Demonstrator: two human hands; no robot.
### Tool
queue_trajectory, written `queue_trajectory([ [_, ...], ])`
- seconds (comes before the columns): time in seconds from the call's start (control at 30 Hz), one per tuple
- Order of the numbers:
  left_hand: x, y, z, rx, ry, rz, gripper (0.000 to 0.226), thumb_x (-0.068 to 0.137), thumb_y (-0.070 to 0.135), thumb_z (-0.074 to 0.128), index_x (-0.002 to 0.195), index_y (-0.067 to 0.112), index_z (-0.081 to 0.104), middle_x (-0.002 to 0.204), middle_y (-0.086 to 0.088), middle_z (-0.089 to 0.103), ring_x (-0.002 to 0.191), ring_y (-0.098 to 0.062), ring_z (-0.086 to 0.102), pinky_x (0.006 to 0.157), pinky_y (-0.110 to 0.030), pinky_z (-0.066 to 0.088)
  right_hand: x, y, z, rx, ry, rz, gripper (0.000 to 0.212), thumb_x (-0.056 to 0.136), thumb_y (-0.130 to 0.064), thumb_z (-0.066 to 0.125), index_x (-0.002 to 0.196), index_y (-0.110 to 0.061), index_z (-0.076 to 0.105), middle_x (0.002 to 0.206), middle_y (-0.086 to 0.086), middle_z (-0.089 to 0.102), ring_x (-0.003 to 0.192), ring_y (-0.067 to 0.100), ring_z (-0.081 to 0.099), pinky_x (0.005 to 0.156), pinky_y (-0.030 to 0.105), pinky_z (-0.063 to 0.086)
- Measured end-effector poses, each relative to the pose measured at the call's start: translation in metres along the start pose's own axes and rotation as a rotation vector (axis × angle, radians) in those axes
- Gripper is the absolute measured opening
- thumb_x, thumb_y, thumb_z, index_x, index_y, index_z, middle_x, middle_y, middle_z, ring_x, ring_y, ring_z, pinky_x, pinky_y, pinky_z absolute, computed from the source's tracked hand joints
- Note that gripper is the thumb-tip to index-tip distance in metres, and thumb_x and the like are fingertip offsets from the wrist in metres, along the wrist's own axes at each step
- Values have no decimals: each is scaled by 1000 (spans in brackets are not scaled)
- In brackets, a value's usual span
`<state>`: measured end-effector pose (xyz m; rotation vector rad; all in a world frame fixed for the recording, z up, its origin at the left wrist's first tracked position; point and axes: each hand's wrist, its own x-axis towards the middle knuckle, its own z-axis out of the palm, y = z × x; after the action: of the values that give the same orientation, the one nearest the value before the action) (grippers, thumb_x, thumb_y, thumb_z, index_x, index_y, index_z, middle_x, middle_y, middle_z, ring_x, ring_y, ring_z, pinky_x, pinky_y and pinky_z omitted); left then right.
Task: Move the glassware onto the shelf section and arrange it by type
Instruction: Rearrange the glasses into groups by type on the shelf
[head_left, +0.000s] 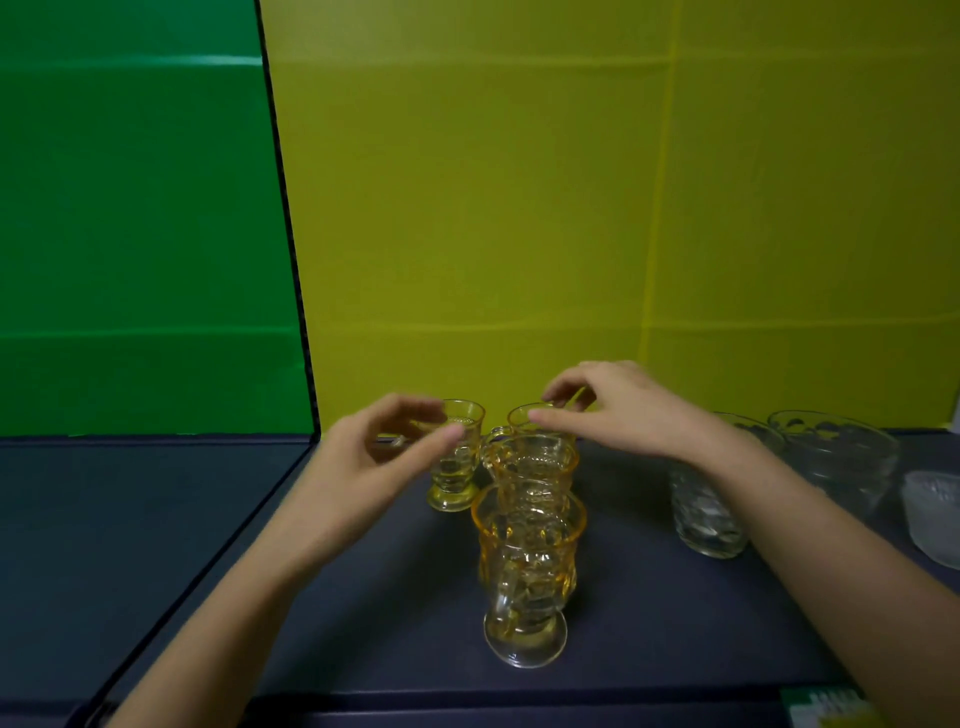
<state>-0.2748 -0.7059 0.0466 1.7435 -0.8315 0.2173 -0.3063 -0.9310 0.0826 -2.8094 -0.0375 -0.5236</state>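
Observation:
Several amber footed glass mugs stand on the dark shelf floor (363, 623) before the yellow back wall. The nearest mug (527, 577) is in the middle front, a second (535, 470) right behind it, a third (532, 418) at the back. My right hand (608, 410) pinches the rim of that back mug. At the left, my left hand (384, 457) grips the side of another amber mug (457, 457), which rests on its foot.
Clear glassware stands at the right: a tumbler (701, 514) partly behind my right forearm, a large patterned bowl (836, 457), and a small frosted bowl (935, 514) at the edge. A black divider (291, 249) separates the green-backed section on the left.

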Motion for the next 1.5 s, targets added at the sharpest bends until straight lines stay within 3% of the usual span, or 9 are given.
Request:
queue_trajectory([
  [0.2,-40,35,34,401,-119,39,86,45,85,46,115,35,55,107,21,59,98,3,55,88,-26,48,-5,-11,8,-77,-81,26,69,66,-74,52,110,-23,65,106,-4,68,85,13,56,83,29,47],
  [0.37,-32,30,39,632,-100,100,76,55,80,49,115,34,51,105,16,56,89,-5,52,80,-23,44,-2,-18,8,-147,-138,42,78,59,-77,53,114,-23,63,120,1,64,110,22,57,94,34,46],
  [0.47,-31,28,36,592,-128,56,65,61,71,59,112,31,55,99,15,61,78,-5,54,73,-22,44,-3,-22,9,-168,-156,41,82,59,-78,54,116,-20,63,125,5,61,116,25,53,99,37,44],
  [0.67,-25,14,16,480,-197,-23,82,44,78,51,112,31,57,101,14,66,76,-2,61,77,-28,51,-7,-24,5,-117,-157,67,76,60,-73,61,115,-21,63,125,2,59,116,22,52,97,32,42],
  [0.87,-14,0,-16,357,-274,-112,78,45,67,63,113,29,58,109,17,64,84,-1,62,78,-20,51,-15,-15,-3,-67,-209,30,68,69,-61,64,123,-19,59,129,-1,56,100,11,47,86,23,36],
  [1.03,-7,-9,-29,232,-295,-173,69,47,57,71,109,29,58,100,-4,69,84,-13,66,80,-34,52,-24,-9,-6,-59,-195,-12,63,71,-55,66,124,-22,57,130,-3,57,111,13,52,92,24,38],
  [1.17,-2,-15,-28,153,-265,-177,71,45,51,75,108,23,59,109,2,66,97,-12,63,82,-21,52,-32,-5,-9,-15,-205,-54,56,74,-48,67,124,-26,56,130,-4,57,116,14,52,102,33,40],
  [1.3,3,-18,-25,114,-265,-158,57,58,40,80,107,22,60,112,-1,65,101,-14,61,83,-18,50,-39,-3,-11,-14,-216,-96,57,75,-48,66,127,-28,53,133,-8,54,119,11,49,104,28,37],
  [1.5,11,-27,-26,47,-342,-139,79,41,64,78,108,26,61,113,6,66,96,0,61,83,-15,48,-42,-2,-11,-50,-182,-30,71,67,-61,65,127,-25,54,129,-6,55,114,10,51,97,25,40],
])
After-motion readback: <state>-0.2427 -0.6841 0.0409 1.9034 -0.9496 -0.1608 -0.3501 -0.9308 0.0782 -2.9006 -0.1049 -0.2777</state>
